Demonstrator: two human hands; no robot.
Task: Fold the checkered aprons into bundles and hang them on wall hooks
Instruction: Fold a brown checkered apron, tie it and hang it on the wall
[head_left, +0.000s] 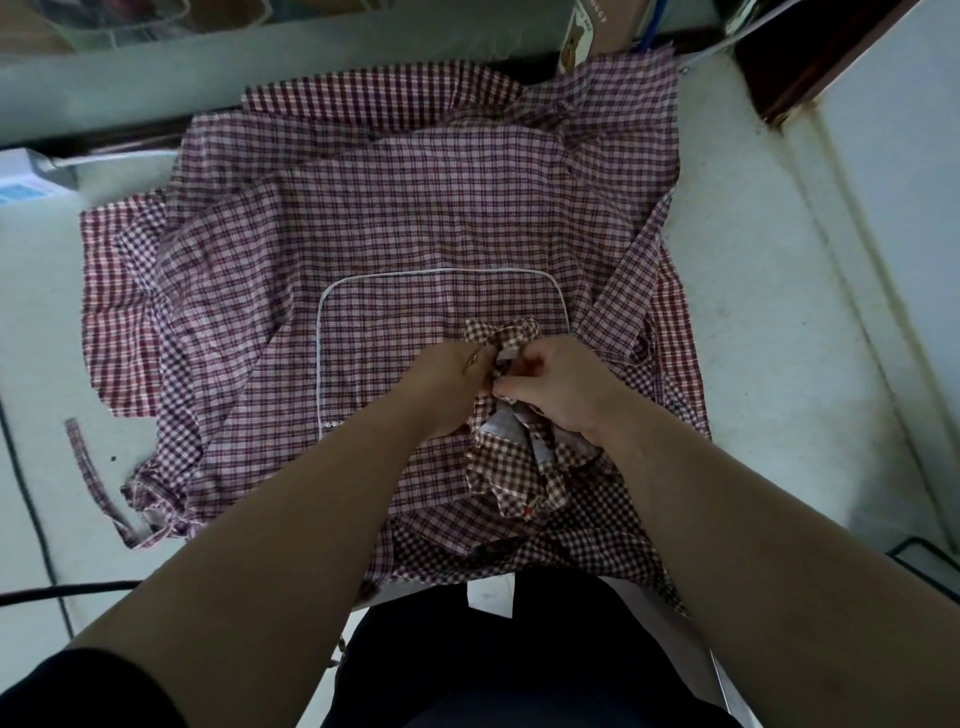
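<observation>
Several maroon-and-white checkered aprons (395, 208) lie spread in a pile on a white table (743, 291). The top one shows a pocket outlined with white piping (332, 291). Over the pile's near middle I hold a bunched brown-and-white checkered apron bundle (511, 467). My left hand (457, 384) grips its left side, fingers curled into the cloth. My right hand (558, 389) pinches the folds at the bundle's top. The bundle's loose end hangs down below my hands.
A loose checkered strap (88, 473) trails on the table at the left. A small white-and-blue box (26, 176) sits at the far left, and a cardboard box (579, 36) stands at the back. Black cables (31, 592) run along the table's left and right near edges.
</observation>
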